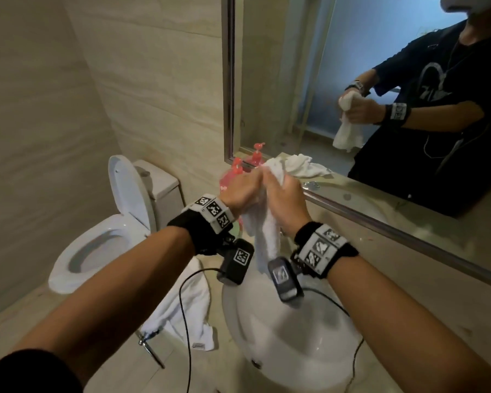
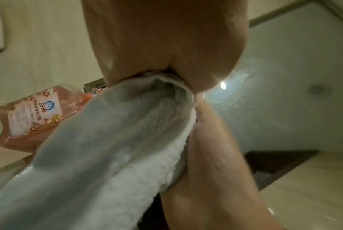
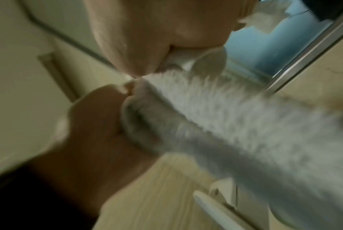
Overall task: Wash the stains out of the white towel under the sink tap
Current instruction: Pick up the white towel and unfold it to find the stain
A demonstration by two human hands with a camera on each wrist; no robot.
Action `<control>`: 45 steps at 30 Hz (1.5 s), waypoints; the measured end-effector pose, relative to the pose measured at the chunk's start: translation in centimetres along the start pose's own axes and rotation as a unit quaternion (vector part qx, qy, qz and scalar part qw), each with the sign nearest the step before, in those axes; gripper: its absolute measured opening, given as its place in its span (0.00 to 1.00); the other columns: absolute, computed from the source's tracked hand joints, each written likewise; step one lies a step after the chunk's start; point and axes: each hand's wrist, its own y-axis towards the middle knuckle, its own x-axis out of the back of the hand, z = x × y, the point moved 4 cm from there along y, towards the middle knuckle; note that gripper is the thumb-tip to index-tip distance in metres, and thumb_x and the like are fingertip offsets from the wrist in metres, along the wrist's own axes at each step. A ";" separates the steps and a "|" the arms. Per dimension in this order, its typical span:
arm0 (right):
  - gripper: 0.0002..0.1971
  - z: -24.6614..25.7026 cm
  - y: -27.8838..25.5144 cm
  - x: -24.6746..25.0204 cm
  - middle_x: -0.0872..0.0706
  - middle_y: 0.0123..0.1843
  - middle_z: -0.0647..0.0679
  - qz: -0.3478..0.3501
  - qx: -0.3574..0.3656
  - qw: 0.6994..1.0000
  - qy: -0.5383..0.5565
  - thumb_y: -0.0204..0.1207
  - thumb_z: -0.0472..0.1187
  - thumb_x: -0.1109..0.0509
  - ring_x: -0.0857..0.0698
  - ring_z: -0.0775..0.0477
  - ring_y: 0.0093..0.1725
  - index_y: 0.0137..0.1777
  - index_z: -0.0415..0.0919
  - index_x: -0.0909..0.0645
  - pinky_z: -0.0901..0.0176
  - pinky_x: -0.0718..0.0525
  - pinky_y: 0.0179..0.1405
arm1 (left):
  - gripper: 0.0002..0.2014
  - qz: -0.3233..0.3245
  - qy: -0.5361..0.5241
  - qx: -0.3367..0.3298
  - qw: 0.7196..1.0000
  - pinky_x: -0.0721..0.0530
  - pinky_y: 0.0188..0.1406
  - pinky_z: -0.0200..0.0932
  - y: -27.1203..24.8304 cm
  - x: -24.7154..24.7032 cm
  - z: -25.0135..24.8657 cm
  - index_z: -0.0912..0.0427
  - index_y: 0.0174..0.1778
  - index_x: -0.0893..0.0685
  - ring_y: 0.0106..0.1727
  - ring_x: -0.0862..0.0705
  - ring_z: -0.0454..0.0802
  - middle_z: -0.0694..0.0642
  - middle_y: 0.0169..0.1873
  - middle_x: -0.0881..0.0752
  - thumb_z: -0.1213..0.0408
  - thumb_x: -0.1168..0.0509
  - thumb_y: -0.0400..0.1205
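- The sink (image 1: 292, 336) is sitting directly below both hands, likely so drips fall into it; the tap is not showing.
- A second towel (image 1: 187, 310) is hanging left of the sink.
- The white towel (image 1: 267, 234) is dangling above the sink, bunched at its top.
- The left hand (image 1: 240, 191) and right hand (image 1: 285, 205) are clenching that bunch together, seemingly rubbing or wringing it.
- A pink soap bottle (image 1: 233, 177) is standing behind the sink's left edge.
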 end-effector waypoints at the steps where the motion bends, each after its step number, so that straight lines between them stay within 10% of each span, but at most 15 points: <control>1: 0.18 0.2 0.5 0.6 0.13 0.35 0.56 -0.035 -0.021 0.999 0.002 0.85 0.59 0.37 0.13 0.60 0.35 0.45 0.47 0.15 0.64 0.19 0.32 | 0.23 0.009 0.016 0.002 1.000 0.17 0.63 0.62 -0.1 -0.6 0.0 0.71 0.60 0.18 0.59 0.15 0.66 0.69 0.55 0.14 0.55 0.49 0.89; 7: 0.22 -0.1 -0.5 -0.3 0.16 0.30 0.58 -0.029 0.037 0.999 -0.027 0.85 0.60 0.40 0.19 0.66 0.28 0.39 0.45 0.18 0.74 0.27 0.25 | 0.15 -0.021 -0.060 0.009 0.998 0.17 0.64 0.61 0.0 0.1 0.2 0.52 0.42 0.18 0.52 0.15 0.56 0.57 0.48 0.14 0.54 0.45 0.89; 10: 0.22 -0.2 0.6 1.4 0.15 0.33 0.56 -0.012 0.024 0.997 -0.071 0.86 0.57 0.39 0.17 0.61 0.32 0.37 0.44 0.18 0.70 0.25 0.28 | 0.18 0.091 -0.058 0.007 0.994 0.18 0.60 0.64 -0.5 0.1 0.5 0.66 0.54 0.17 0.50 0.15 0.61 0.65 0.49 0.13 0.56 0.45 0.87; 12: 0.22 -0.7 1.2 2.5 0.13 0.37 0.51 0.029 0.033 0.991 -0.130 0.87 0.56 0.39 0.14 0.50 0.40 0.41 0.41 0.16 0.64 0.23 0.33 | 0.14 0.182 0.080 -0.011 0.980 0.12 0.50 0.42 -1.2 0.7 0.6 0.57 0.51 0.16 0.44 0.12 0.46 0.56 0.46 0.11 0.52 0.41 0.85; 15: 0.20 -0.8 1.0 3.0 0.11 0.40 0.49 0.106 0.096 0.967 -0.212 0.82 0.61 0.34 0.13 0.50 0.42 0.45 0.43 0.14 0.61 0.21 0.37 | 0.11 0.181 0.445 -0.072 0.874 0.19 0.37 0.33 -1.1 2.6 1.1 0.56 0.48 0.17 0.41 0.14 0.43 0.53 0.45 0.12 0.53 0.28 0.78; 18: 0.20 -0.4 0.7 3.4 0.11 0.46 0.57 0.246 0.163 0.904 -0.310 0.70 0.62 0.21 0.15 0.57 0.44 0.56 0.53 0.16 0.63 0.20 0.42 | 0.12 0.144 0.555 -0.053 0.818 0.26 0.42 0.38 -0.8 4.4 2.3 0.60 0.54 0.18 0.48 0.17 0.56 0.59 0.53 0.13 0.57 0.30 0.80; 21: 0.18 -1.6 1.2 4.2 0.09 0.49 0.49 0.286 0.166 0.842 -0.426 0.73 0.53 0.19 0.13 0.46 0.49 0.56 0.43 0.15 0.56 0.21 0.46 | 0.05 0.167 0.479 -0.038 0.861 0.27 0.40 0.36 -0.7 5.8 2.9 0.51 0.47 0.18 0.43 0.18 0.47 0.52 0.46 0.13 0.55 0.31 0.82; 25: 0.06 -3.7 1.8 6.1 0.13 0.26 0.59 0.204 -0.018 0.963 -0.175 0.76 0.47 0.21 0.18 0.60 0.23 0.45 0.47 0.13 0.66 0.25 0.23 | 0.05 0.126 0.252 -0.037 0.959 0.18 0.42 0.31 -0.5 6.8 2.8 0.48 0.43 0.16 0.37 0.16 0.36 0.48 0.40 0.13 0.53 0.31 0.82; 28: 0.02 -3.5 0.9 5.0 0.10 0.35 0.69 0.065 -0.022 0.998 0.002 0.79 0.44 0.24 0.13 0.68 0.33 0.48 0.52 0.15 0.72 0.19 0.30 | 0.09 0.067 0.041 -0.001 0.997 0.16 0.35 0.36 -0.8 5.1 2.3 0.52 0.48 0.14 0.39 0.12 0.43 0.51 0.45 0.12 0.51 0.35 0.84; 32: 0.14 -1.7 -1.2 -0.2 0.08 0.43 0.58 0.037 0.003 0.999 0.034 0.77 0.61 0.31 0.09 0.60 0.43 0.51 0.53 0.14 0.61 0.12 0.41 | 0.21 0.044 -0.117 -0.003 0.992 0.12 0.48 0.44 -0.6 0.8 0.4 0.64 0.64 0.18 0.49 0.13 0.50 0.59 0.52 0.12 0.52 0.46 0.89; 37: 0.20 -1.5 0.2 1.3 0.10 0.34 0.53 -0.057 -0.052 0.995 0.065 0.83 0.59 0.35 0.11 0.55 0.34 0.44 0.44 0.14 0.66 0.18 0.26 | 0.27 0.045 0.014 0.015 0.999 0.17 0.63 0.64 -0.2 -1.0 0.6 0.68 0.60 0.17 0.56 0.13 0.66 0.69 0.55 0.13 0.49 0.53 0.90; 43: 0.21 -2.6 0.9 2.3 0.11 0.32 0.57 -0.003 -0.042 0.999 0.002 0.84 0.61 0.36 0.12 0.59 0.33 0.44 0.45 0.14 0.70 0.21 0.27 | 0.25 0.122 -0.042 0.014 0.992 0.17 0.61 0.57 -0.9 -1.6 0.7 0.66 0.61 0.17 0.52 0.13 0.59 0.65 0.52 0.12 0.47 0.45 0.87; 45: 0.19 -2.9 1.6 3.9 0.10 0.36 0.56 0.022 -0.034 0.999 -0.031 0.84 0.60 0.36 0.12 0.60 0.37 0.45 0.46 0.14 0.68 0.21 0.32 | 0.22 0.175 0.107 -0.018 0.979 0.15 0.59 0.50 -0.9 -1.2 0.8 0.59 0.62 0.16 0.52 0.13 0.55 0.60 0.53 0.11 0.44 0.35 0.82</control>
